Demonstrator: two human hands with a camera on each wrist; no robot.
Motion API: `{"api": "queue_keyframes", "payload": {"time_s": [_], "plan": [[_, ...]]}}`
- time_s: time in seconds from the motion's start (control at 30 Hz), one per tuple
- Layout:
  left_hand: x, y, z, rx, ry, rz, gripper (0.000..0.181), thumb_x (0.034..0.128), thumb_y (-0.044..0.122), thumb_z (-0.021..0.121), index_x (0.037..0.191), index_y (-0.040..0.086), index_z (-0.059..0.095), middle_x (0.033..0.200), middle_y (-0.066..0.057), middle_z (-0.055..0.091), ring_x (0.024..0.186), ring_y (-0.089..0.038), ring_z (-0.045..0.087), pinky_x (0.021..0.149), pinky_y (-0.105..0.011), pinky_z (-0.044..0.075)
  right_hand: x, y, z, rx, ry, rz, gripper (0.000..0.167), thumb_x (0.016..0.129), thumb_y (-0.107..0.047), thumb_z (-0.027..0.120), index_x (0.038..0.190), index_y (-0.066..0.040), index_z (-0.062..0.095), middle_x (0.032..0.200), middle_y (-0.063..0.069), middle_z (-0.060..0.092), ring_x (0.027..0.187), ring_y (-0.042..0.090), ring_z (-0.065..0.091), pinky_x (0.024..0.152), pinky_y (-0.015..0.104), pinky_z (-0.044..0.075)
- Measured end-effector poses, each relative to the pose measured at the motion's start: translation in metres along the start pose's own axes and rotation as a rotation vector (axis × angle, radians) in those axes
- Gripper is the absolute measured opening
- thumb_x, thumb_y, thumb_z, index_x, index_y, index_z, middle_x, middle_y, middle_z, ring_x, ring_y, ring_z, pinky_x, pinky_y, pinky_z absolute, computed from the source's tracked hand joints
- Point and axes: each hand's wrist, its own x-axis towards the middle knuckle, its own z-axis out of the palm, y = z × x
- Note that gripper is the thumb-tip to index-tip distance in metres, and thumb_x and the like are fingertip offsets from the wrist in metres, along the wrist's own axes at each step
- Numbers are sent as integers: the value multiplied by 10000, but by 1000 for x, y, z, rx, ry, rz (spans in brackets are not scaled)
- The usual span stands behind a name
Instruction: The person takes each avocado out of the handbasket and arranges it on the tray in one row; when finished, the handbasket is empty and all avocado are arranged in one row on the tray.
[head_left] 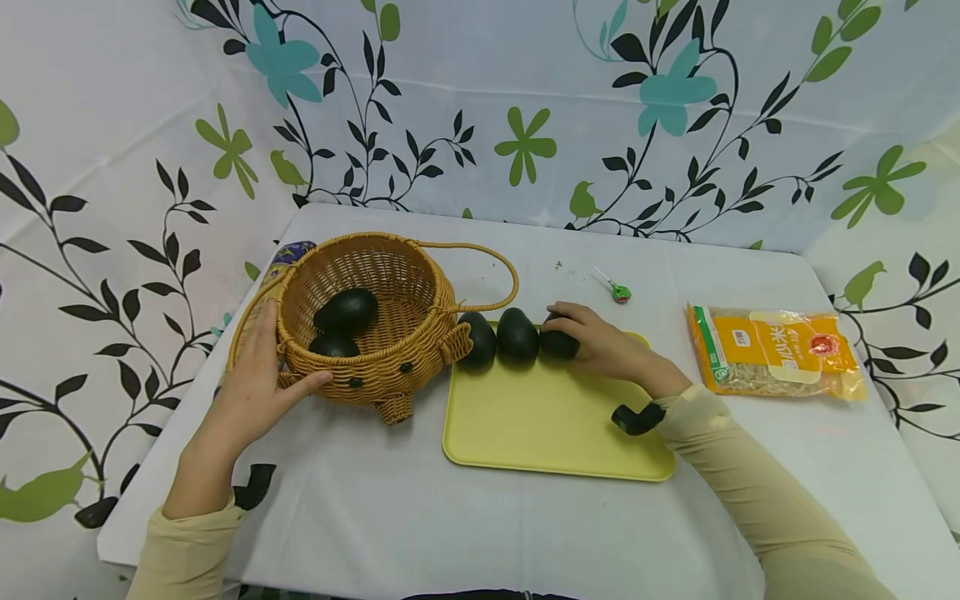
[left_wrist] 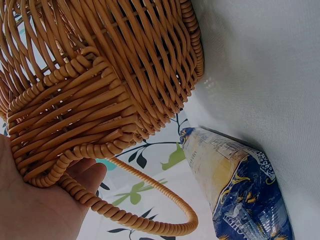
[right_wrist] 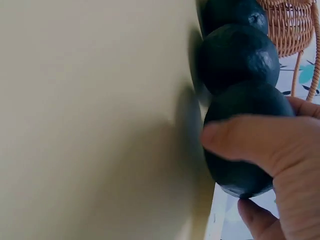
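With thumb and fingers my right hand (head_left: 600,343) grips a dark green avocado (right_wrist: 245,172) at the tray's far edge. Next to it stand two more avocados, a middle one (head_left: 517,337) and a left one (head_left: 477,342), in a row along the yellow tray (head_left: 555,425). A wicker basket (head_left: 405,379) shaped like an animal holds two avocados (head_left: 347,312) inside. My left hand (head_left: 251,387) holds the basket's left side, thumb toward the front; in the left wrist view its fingers pass behind the woven ear (left_wrist: 75,112), near the handle (left_wrist: 150,227).
A blue-and-clear package (left_wrist: 240,195) lies behind the basket's left side. Right of the tray lies an orange bag of grain (head_left: 776,352). A green-wrapped lollipop (head_left: 619,292) lies beyond the tray on the white-covered table (head_left: 360,517). Patterned cloth hangs behind.
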Motion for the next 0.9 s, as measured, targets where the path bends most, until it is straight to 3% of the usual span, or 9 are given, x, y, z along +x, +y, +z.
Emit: {"api": "queue_keyframes", "payload": {"time_s": [0.2, 0.67, 0.9], "plan": [[0, -1, 0, 5, 10, 4, 1088, 835, 484, 657, 1515, 141, -121, 1593, -163, -52, 1449, -432, 42, 1046, -722, 151, -3, 1, 3, 22, -23, 52, 684, 712, -118, 806, 1321, -87, 497, 1435, 199, 374, 1358, 347, 323, 1080, 514, 343], [1, -1, 0, 3, 1, -2, 1092, 836, 491, 653, 1513, 137, -127, 1593, -157, -64, 1454, -420, 28, 1073, -697, 148, -1, -1, 4, 37, -43, 108, 755, 722, -224, 812, 1377, -129, 448, 1464, 157, 357, 1379, 324, 304, 1094, 505, 331], [0, 0, 0, -1, 3, 0, 1087, 840, 491, 647, 1512, 137, -131, 1592, -162, -67, 1452, -427, 25, 1067, -705, 141, -2, 0, 4, 17, -27, 91, 765, 720, -249, 818, 1374, -113, 446, 1447, 193, 370, 1361, 351, 323, 1076, 527, 337]]}}
